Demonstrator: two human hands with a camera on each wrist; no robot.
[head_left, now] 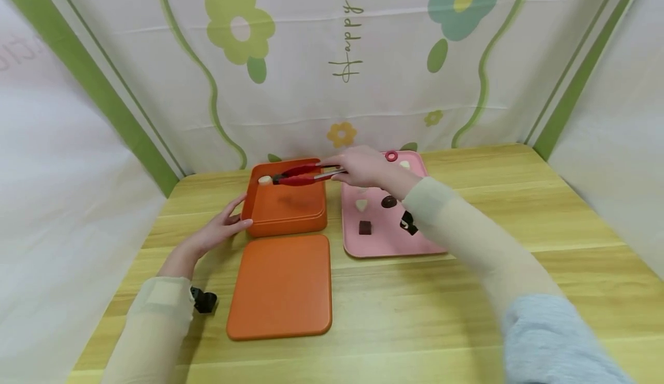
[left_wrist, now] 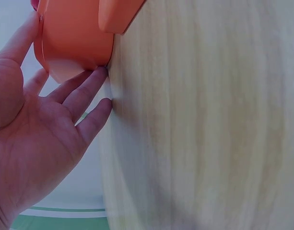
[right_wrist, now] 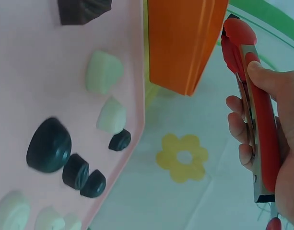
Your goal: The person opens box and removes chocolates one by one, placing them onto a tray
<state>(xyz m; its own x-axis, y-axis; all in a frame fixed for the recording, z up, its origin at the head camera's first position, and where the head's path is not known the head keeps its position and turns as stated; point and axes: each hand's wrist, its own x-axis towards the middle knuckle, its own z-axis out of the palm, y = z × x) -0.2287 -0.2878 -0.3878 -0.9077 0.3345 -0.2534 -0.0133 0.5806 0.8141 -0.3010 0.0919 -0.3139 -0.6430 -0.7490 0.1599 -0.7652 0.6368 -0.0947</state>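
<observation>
My right hand (head_left: 363,166) grips red-and-silver tongs (head_left: 298,180), fingers and thumb wrapped round the handles in the right wrist view. They reach leftward over an open orange box (head_left: 286,226). The dark tong tips are right at the edge of a cream-coloured chocolate-like piece (head_left: 265,180) in the box's back left part. Spread, fairly straight fingers of my left hand (head_left: 215,235) touch the box's left side, the thumb near the front left corner. In the left wrist view those fingertips (left_wrist: 99,72) meet the orange wall low by the table.
An orange lid (head_left: 282,286) lies flat in front of the box. To the right, a pink tray (head_left: 384,240) bears several dark and white pieces, including a brown square (head_left: 365,228), and a red ring (head_left: 391,155). A flowered cloth (head_left: 301,96) hangs behind the wooden table.
</observation>
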